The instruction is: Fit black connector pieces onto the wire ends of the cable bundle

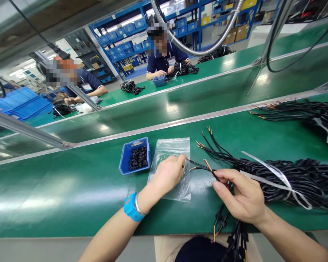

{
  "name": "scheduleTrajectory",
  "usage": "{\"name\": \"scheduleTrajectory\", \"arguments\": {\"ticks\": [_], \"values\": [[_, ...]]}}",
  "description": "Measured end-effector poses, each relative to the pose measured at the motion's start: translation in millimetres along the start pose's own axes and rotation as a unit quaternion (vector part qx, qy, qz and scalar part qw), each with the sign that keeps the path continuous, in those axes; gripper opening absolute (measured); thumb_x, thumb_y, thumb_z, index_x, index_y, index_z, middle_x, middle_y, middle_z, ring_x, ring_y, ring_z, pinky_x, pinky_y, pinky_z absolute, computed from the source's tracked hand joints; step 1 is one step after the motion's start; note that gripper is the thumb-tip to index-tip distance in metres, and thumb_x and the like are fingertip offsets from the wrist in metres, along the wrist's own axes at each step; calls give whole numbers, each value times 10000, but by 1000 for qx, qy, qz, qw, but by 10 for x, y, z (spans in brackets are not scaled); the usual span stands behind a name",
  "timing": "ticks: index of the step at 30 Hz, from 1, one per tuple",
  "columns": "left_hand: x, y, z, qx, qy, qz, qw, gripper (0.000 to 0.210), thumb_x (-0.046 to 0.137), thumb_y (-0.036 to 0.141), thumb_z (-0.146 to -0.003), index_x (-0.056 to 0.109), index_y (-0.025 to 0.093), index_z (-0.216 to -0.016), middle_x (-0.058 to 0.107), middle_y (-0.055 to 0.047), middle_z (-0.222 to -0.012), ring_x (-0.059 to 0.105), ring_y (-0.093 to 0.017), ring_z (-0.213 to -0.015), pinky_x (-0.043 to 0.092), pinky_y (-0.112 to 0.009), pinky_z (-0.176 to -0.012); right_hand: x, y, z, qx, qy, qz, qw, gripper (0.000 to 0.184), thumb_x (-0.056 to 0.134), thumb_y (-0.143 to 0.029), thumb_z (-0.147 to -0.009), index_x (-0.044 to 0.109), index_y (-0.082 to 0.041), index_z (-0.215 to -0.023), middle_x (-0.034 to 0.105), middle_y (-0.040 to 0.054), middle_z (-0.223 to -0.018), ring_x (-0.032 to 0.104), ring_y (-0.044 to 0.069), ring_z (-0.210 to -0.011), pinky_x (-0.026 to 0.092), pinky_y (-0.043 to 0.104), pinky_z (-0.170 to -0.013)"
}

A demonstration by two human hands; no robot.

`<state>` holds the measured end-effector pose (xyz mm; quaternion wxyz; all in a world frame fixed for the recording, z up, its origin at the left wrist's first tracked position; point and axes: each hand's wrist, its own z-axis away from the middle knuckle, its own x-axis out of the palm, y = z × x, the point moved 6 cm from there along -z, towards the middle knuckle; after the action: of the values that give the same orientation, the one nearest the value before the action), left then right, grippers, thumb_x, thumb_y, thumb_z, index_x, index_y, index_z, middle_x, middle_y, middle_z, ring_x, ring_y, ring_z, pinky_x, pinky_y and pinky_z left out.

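My right hand [242,194] pinches a black cable [214,175] between thumb and fingers, near its end, where red and yellow wires fan out. My left hand [168,174], with a blue watch [131,208] at the wrist, is over a clear zip bag [177,145]. Its fingers are closed; a small yellowish bit shows at the fingertips, too hidden to name. Black cables tied with a white strip form a bundle [295,178] beside my right hand. More cables with black fittings [236,240] hang over the table's front edge.
A blue bin [121,163] of small black parts stands left of the bag. Another cable bundle [322,116] lies at the far right. A metal rail [153,128] runs behind the green table [57,193]. Across it, two people work with cables; a metal hose [215,49] hangs above.
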<state>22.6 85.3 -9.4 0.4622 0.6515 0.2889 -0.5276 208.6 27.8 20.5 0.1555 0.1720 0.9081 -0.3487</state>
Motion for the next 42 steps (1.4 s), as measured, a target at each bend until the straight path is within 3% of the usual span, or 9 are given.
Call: {"name": "scheduleTrajectory", "arguments": {"ticks": [5,7,9,13,15,18,25,35,42], "values": [[-26,-43,5,-22,17,62,998,481,534,11,-784,564,149,-1244,740,-93,-935,688,-260,-884,562,-407,-804,27,20,25,0,-13,-1,1000,146,580,-174,-898,582,-183,-1044,623,-17,-707,613,95,-560,503,184,-529],[-78,-74,99,-50,42,183,981,480,569,41,-796,555,151,-1263,740,-88,-978,704,-212,-839,577,-347,-780,24,13,30,0,-3,-6,1000,224,583,-159,-895,570,-164,-1118,625,-7,-738,617,98,-583,519,192,-563],[-94,-99,251,-99,71,404,906,370,642,126,-809,621,158,-1177,742,-72,-953,716,-168,-781,585,-285,-744,18,-36,11,-14,8,-6,1000,273,587,-130,-889,565,-150,-1160,650,16,-795,634,103,-628,530,200,-607],[50,13,546,-178,107,713,670,231,834,255,-706,743,155,-893,762,-40,-794,727,-129,-713,576,-204,-713,46,-211,-84,-62,-15,-9,998,178,596,-74,-869,621,-159,-1024,686,27,-792,628,105,-631,505,211,-597],[131,95,616,-194,137,763,602,273,900,248,-625,768,162,-848,769,-31,-783,718,-107,-671,568,-170,-674,63,-265,-124,-68,-36,-28,997,139,604,-78,-863,631,-164,-969,674,10,-730,583,95,-563,472,213,-544],[235,176,633,-205,171,791,551,299,936,240,-565,786,170,-814,773,-21,-778,712,-94,-638,561,-148,-633,85,-262,-142,-49,-68,-55,995,105,602,-105,-874,641,-179,-937,651,-8,-682,532,84,-507,427,209,-486],[297,201,627,-197,167,794,550,296,941,253,-562,810,190,-820,783,-28,-795,710,-86,-598,565,-144,-626,114,-184,-120,-11,-92,-64,994,93,595,-134,-886,666,-187,-916,632,-14,-663,533,85,-492,395,202,-442],[278,161,647,-143,178,742,630,199,874,264,-680,822,216,-866,672,-27,-915,683,-107,-709,580,-199,-669,123,-131,-90,-1,-82,-47,995,91,604,-135,-888,668,-184,-930,610,-18,-656,539,84,-508,414,203,-476],[277,240,638,-127,174,722,657,200,882,230,-663,806,185,-842,672,-23,-851,645,-88,-689,534,-161,-623,187,-212,-79,-73,-110,-32,991,88,586,-129,-890,638,-179,-939,634,-8,-658,527,101,-511,423,230,-492]]}}
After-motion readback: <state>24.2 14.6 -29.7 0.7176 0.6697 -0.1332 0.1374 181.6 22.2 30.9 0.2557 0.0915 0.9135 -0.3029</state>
